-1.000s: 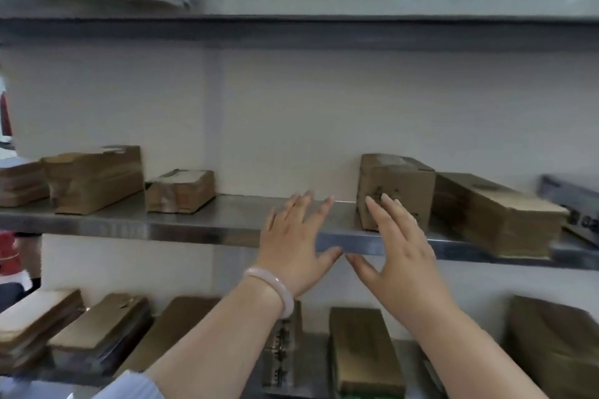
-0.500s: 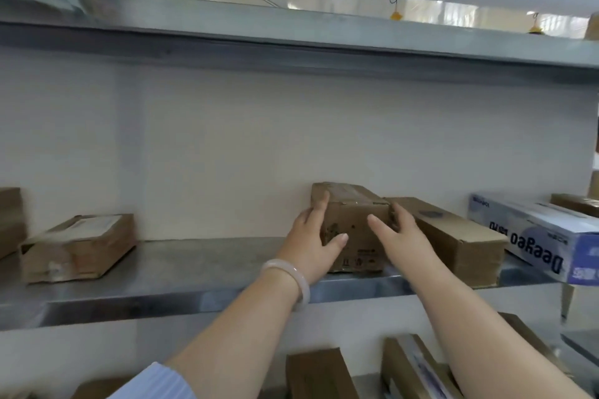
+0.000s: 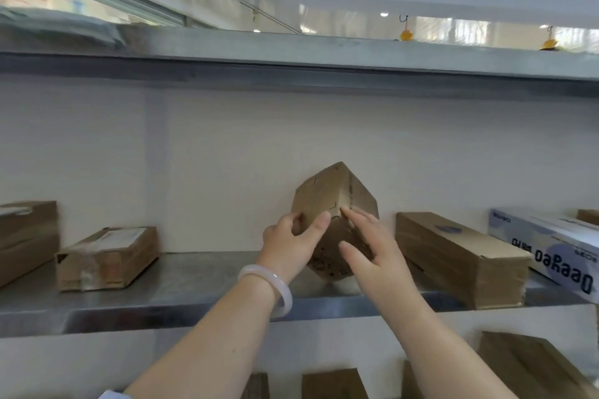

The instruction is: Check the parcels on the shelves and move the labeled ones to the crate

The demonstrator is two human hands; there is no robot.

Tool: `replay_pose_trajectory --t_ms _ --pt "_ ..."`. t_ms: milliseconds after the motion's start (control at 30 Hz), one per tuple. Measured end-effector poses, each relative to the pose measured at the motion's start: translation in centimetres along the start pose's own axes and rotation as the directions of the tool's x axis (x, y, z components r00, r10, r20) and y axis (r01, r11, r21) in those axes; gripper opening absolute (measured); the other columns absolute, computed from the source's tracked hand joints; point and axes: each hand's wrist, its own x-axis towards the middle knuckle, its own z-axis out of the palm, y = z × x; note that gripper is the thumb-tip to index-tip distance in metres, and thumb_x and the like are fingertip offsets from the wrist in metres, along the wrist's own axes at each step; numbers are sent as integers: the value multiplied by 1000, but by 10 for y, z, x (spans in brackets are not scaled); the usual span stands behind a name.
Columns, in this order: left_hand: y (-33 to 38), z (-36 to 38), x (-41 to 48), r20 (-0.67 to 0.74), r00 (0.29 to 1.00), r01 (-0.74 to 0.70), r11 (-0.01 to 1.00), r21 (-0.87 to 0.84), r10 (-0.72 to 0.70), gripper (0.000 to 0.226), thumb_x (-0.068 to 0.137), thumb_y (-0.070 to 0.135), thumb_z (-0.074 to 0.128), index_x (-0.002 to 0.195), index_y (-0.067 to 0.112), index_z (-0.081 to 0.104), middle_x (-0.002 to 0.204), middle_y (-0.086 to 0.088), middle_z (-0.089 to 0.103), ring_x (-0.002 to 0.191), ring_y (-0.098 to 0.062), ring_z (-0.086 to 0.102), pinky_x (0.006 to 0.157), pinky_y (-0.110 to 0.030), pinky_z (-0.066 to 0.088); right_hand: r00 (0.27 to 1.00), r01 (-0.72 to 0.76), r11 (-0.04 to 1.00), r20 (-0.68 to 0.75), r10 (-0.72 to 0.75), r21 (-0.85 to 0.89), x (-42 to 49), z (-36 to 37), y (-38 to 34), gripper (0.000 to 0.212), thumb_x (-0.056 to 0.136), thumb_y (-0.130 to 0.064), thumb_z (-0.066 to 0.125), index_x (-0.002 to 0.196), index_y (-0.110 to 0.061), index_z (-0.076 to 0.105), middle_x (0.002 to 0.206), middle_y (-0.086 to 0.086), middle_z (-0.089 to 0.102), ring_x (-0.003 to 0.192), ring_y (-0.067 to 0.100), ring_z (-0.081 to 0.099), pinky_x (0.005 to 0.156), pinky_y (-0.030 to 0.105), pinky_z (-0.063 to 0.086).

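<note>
Left grip [image 3: 289, 249] clamps the tilted parcel [image 3: 324, 197]; right grip [image 3: 376, 256], fingers straight, presses its side.

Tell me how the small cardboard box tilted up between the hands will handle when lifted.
Probably stiff: the cardboard box shows sharp edges and flat faces under the left hand and right hand. Likely light for its size, since it seems to stand on one corner on the shelf under a light hold. Apt to topple if released.
</note>
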Motion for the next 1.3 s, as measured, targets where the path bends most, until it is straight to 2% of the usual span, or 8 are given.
replay_pose_trajectory --t_ms 200,333,500,667,800,1000,1200,1300 --pt "-4 -17 -6 -37 994 103 993 -65 -106 110 41 83 62 140 41 39 142 -3 40 122 -27 48 103 -48 46 994 55 998 97 -52 -29 -8 17 -5 55 91 -22 59 132 -56 44 139 -35 34 133 -4 31 111 43 38" --pt "-14 -21 -9 -78 990 97 962 -256 -120 88 50 75 66 129 41 51 131 1 54 115 -21 56 99 -44 49 980 -155 978 -106 170 141 -5 11 -6 57 94 -27 60 144 -40 35 148 -13 34 132 4 35 111 33 34" --pt "-16 -21 -13 41 981 192 900 -392 -192 40 85 57 54 111 28 61 112 -1 64 104 -19 59 86 -36 49 958 -276 916 3 288 290 -3 16 -10 28 97 -25 56 122 -37 54 118 -12 63 96 -7 55 68 8 44" --pt "-20 -32 -13 -114 989 -109 990 -91 98 38 105 19 39 140 28 49 124 16 53 110 0 47 84 -1 38 978 -200 954 -18 209 225 1 18 -14 55 93 -34 60 144 -40 39 139 -10 49 126 6 45 103 27 42" --pt "-28 -32 -7 -108 979 -171 985 38 174 46 101 35 47 145 25 46 140 3 52 123 -9 48 106 -24 38 993 -116 992 10 116 53 -1 25 -21 59 85 -46 61 141 -47 40 147 -19 39 137 7 31 110 46 38" --pt "-45 -36 7 -172 968 -170 982 85 182 99 62 97 39 129 27 60 123 2 62 111 -17 61 96 -43 53 992 17 995 127 -5 -95 4 37 -28 54 92 -35 60 142 -42 41 149 -24 31 137 -2 19 117 33 24" --pt "-40 -56 6 -172 948 -256 962 89 269 66 80 76 48 140 50 41 137 11 55 125 -9 52 106 -36 44 977 81 983 206 -46 -167 17 55 -40 50 88 -22 61 132 -38 44 145 -16 38 123 -3 36 107 31 41" --pt "-46 -70 14 -202 947 -225 965 132 249 52 95 50 51 145 38 41 140 5 54 129 -13 50 107 -32 40 981 109 962 185 -63 -250 23 62 -35 47 88 -20 61 132 -29 48 152 -12 30 136 5 30 112 21 26"
